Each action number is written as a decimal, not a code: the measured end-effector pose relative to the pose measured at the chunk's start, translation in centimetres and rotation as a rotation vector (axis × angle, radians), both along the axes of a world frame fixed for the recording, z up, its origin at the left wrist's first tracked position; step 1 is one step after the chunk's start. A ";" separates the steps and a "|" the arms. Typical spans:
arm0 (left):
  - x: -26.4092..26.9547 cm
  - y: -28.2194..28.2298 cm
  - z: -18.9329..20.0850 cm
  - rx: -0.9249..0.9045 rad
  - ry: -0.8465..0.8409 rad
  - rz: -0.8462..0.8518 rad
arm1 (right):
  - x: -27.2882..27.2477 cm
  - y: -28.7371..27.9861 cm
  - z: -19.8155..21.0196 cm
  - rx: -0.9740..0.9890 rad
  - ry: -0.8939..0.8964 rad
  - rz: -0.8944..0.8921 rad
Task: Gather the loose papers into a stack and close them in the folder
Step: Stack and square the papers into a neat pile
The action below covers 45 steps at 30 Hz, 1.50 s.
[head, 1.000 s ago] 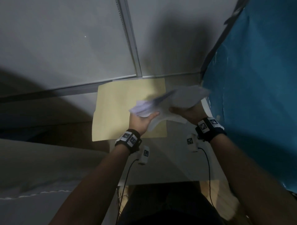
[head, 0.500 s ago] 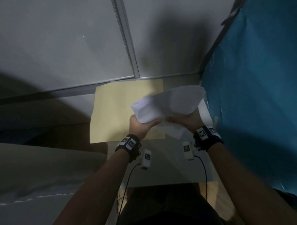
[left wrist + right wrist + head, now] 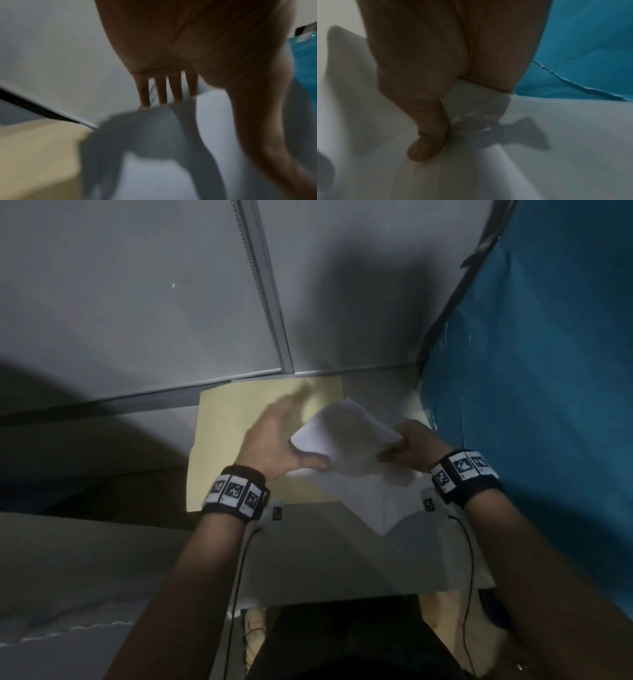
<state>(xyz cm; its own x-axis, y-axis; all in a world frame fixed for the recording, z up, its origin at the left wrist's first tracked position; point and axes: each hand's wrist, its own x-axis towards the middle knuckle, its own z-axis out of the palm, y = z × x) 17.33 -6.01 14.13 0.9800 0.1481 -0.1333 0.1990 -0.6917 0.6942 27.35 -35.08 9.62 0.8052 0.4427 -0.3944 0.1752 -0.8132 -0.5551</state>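
Observation:
A bundle of white papers (image 3: 346, 433) hangs tilted above the table, over the right part of an open tan folder (image 3: 233, 440). My right hand (image 3: 409, 445) grips the bundle's right end, and in the right wrist view its thumb (image 3: 428, 147) presses on the top sheet (image 3: 488, 169). My left hand (image 3: 274, 440) is blurred and has straight fingers (image 3: 161, 92) beside the bundle's left edge (image 3: 145, 128); its thumb lies under the near corner. One more white sheet (image 3: 373, 508) lies flat on the table beneath the bundle. In the left wrist view the folder (image 3: 34, 155) is at the lower left.
A grey partition with a metal strip (image 3: 270, 313) rises right behind the folder. Blue sheeting (image 3: 548, 371) walls off the right side, close to my right hand. Wrist cables (image 3: 469, 559) trail toward me over the white table (image 3: 325, 570).
My left hand has let go of the bundle's left end and spread its fingers straight along that edge. The papers have dropped lower and flatter in my right hand.

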 end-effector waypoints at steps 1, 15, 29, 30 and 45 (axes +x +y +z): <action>0.4 -0.6 -0.3 0.035 0.125 -0.038 | -0.3 0.7 0.3 0.004 0.019 0.038; -4.2 4.8 -5.2 -0.467 -0.026 0.434 | -1.6 0.1 0.9 0.730 0.172 -0.539; -5.9 2.4 -10.7 -0.490 0.063 0.535 | -3.5 -0.1 -4.3 0.434 0.051 -0.613; -5.8 2.2 -10.9 -0.483 0.066 0.532 | -3.6 0.3 -4.5 0.413 0.092 -0.632; -0.9 -0.8 -1.9 0.138 0.068 -0.008 | 1.3 2.9 5.0 0.160 -0.012 0.047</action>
<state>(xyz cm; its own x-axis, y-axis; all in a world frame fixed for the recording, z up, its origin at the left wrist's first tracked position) 16.47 -6.80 12.21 0.9706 0.1616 -0.1785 0.2364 -0.7813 0.5777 28.61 -32.22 14.61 0.7863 0.5365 -0.3065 0.2180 -0.7051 -0.6748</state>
